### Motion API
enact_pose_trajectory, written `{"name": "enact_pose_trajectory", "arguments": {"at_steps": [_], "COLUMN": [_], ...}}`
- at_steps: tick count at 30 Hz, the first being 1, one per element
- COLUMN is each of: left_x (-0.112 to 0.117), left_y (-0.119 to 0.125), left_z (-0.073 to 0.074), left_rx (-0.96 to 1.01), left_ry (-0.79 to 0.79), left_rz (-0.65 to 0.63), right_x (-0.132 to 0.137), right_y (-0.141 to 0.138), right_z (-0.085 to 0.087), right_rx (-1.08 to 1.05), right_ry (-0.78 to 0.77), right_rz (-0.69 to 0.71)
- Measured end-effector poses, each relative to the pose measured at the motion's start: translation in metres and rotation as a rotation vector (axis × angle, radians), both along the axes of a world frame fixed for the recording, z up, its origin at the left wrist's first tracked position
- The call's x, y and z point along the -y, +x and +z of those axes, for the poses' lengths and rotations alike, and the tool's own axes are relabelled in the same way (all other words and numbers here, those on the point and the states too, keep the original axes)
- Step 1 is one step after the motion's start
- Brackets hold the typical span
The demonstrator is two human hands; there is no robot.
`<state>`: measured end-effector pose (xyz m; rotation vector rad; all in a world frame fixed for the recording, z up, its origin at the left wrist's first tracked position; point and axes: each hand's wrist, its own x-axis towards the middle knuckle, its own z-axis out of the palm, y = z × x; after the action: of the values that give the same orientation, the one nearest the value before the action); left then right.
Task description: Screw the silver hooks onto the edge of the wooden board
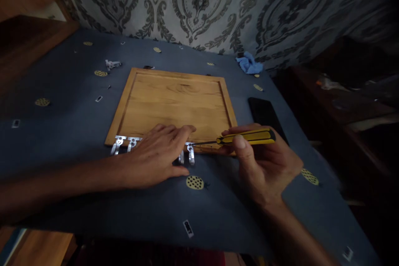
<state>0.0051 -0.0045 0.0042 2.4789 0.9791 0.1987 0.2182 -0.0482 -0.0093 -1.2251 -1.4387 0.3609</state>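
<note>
A framed wooden cabinet door (174,104) lies flat on the blue patterned cloth. Along its near edge sit several metal hinges (132,143), some partly covered by my left hand (156,153). That hand rests over the edge with its fingers stretched out and thumb apart. My right hand (264,166) grips a yellow and black screwdriver (246,137), held nearly level. The thin shaft points left, and its tip is at the rightmost hinge (190,151). Whether the tip sits in a screw is too small to tell.
A loose metal hinge (112,64) lies behind the door on the left, with a small screw (109,87) nearer. To the right are a black phone-like slab (266,114) and a crumpled blue cloth (248,63). A patterned wall covering (202,4) rises behind the table.
</note>
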Motion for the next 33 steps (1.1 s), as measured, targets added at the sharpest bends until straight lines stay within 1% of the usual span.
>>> {"name": "enact_pose_trajectory", "arguments": {"at_steps": [4,11,20,28,33], "left_x": [0.001,0.002,0.001,0.001,0.001], "left_y": [0.007,0.013,0.014,0.013,0.013], "left_z": [0.001,0.0,-0.006,-0.01,-0.013], "left_rx": [-0.022,-0.069,0.01,0.052,0.065], "left_ry": [0.048,0.083,0.087,0.104,0.141], "left_rz": [-0.008,0.024,0.051,0.054,0.052], "right_x": [-0.001,0.001,0.001,0.001,0.001], "right_y": [-0.001,-0.001,-0.002,-0.001,-0.001], "right_z": [0.001,0.001,0.003,0.007,0.003], "right_rx": [0.015,0.027,0.032,0.075,0.033], "right_ry": [0.006,0.014,0.008,0.082,0.034], "right_rz": [0.0,-0.004,-0.005,-0.035,-0.006]}}
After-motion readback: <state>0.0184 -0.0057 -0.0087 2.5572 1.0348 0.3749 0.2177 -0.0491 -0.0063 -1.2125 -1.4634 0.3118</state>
